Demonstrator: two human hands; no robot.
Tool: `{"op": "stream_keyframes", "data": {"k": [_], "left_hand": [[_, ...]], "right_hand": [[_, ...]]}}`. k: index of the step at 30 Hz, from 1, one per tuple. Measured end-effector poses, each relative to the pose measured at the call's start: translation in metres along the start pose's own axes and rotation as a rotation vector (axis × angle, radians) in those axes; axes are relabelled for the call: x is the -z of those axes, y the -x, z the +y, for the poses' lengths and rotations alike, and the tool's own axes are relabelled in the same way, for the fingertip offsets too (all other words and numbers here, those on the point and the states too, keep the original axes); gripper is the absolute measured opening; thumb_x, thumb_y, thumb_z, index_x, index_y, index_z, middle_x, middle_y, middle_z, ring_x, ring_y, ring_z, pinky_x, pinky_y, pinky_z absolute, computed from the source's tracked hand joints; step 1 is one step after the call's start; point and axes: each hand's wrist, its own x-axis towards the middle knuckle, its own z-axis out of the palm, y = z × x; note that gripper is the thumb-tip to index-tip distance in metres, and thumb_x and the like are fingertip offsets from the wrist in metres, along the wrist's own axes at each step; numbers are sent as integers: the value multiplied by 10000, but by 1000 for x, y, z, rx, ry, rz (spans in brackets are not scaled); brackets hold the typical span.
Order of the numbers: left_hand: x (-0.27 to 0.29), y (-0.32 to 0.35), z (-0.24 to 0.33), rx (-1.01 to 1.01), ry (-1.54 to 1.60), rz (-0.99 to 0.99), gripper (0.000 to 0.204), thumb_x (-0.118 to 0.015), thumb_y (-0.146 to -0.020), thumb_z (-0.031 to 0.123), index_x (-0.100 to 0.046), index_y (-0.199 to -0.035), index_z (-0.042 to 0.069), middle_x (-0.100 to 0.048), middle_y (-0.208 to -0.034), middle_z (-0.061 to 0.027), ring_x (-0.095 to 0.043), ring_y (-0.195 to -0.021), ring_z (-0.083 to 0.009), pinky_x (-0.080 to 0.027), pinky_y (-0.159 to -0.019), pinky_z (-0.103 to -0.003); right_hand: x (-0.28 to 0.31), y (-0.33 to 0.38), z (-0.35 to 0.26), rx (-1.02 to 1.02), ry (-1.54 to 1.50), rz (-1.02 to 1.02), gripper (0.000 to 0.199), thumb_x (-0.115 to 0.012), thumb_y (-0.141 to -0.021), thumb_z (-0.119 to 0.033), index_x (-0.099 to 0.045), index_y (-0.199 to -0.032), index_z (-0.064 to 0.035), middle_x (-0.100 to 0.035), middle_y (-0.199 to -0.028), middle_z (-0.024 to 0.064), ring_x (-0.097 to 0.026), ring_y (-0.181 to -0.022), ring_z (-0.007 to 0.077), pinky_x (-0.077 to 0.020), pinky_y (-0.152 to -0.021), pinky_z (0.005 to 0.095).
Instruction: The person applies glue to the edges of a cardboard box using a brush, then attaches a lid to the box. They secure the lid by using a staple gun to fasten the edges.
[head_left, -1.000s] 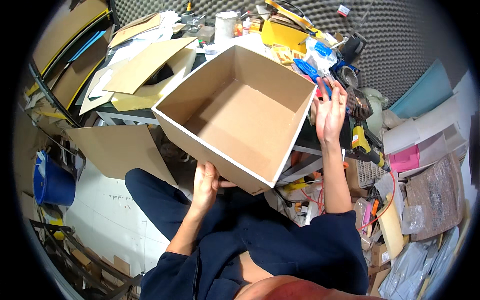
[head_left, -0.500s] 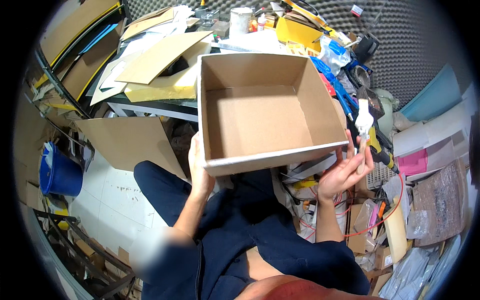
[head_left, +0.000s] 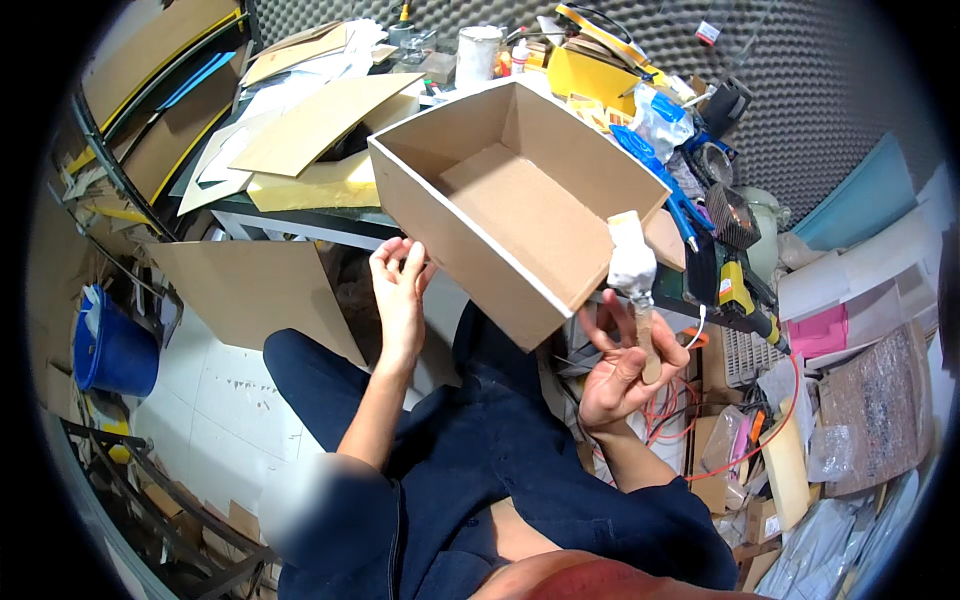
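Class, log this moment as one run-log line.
left hand: near box, contact unclear; right hand: holds white-headed brush; box: open side up; bucket: far left

Open-topped brown cardboard box (head_left: pixel 470 255), rim edged white. Right hand (head_left: pixel 615 385) grips wooden-handled paintbrush (head_left: pixel 632 262), bristles caked white, before box's right side. Left hand (head_left: pixel 398 300) half-curled by left wall; contact unclear. Round blue bucket (head_left: pixel 118 345) on floor, left.

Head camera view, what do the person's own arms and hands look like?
The left hand and right hand are bare, with no gloves, rings or watches showing. The dark navy cloth right sleeve ends near the elbow; the matching dark navy left sleeve is partly hidden by a pale blur.
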Motion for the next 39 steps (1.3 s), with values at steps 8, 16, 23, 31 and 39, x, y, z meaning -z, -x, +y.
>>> {"op": "stream_keyframes", "data": {"k": [8, 16, 23, 31, 39], "left_hand": [[-37, 80, 10, -573, -791, -318, 1336, -856, -583, 452, 34, -1479, 16, 70, -1527, -267, -13, -1431, -385, -124, -1148, -494], [-31, 77, 3, -586, -905, -338, 1345, -869, -529, 367, 2, -1483, -10, 51, -1541, -253, 26, -1436, -376, -56, -1164, -444], [-86, 68, -34, -763, -790, -316, 1206, -814, -646, 242, 20, -1497, 57, 69, -1550, -209, 10, -1428, -410, -60, -1153, -531], [-55, 85, -17, -653, -749, -295, 1174, -826, -671, 285, -24, -1501, 70, 57, -1549, -214, 10, -1435, -389, -72, -1149, -531], [-54, 86, -11, -619, -719, -294, 1184, -843, -656, 255, -33, -1498, 58, 47, -1546, -228, 26, -1436, -388, -67, -1149, -523]], "right_hand": [[-15, -198, 2, 115, 161, -170, 258, -482, -978, -154, -504, -1168, 20, -587, -1103, 149, -644, -946, 209, -525, -838, 314], [-89, -296, 72, -8, 153, -359, 220, -542, -960, -208, -494, -1081, -31, -667, -961, 126, -665, -879, 182, -548, -792, 320], [18, -265, 9, 153, -35, -160, 170, -523, -969, -168, -495, -1052, -22, -619, -913, 80, -639, -839, 127, -533, -770, 287], [74, -193, -49, 69, 97, 34, 189, -498, -986, -183, -490, -1077, -18, -628, -929, 104, -626, -811, 136, -518, -751, 266], [74, -185, -34, 27, 92, 36, 176, -500, -985, -179, -498, -1064, -22, -621, -918, 101, -617, -796, 134, -514, -741, 268]]}}
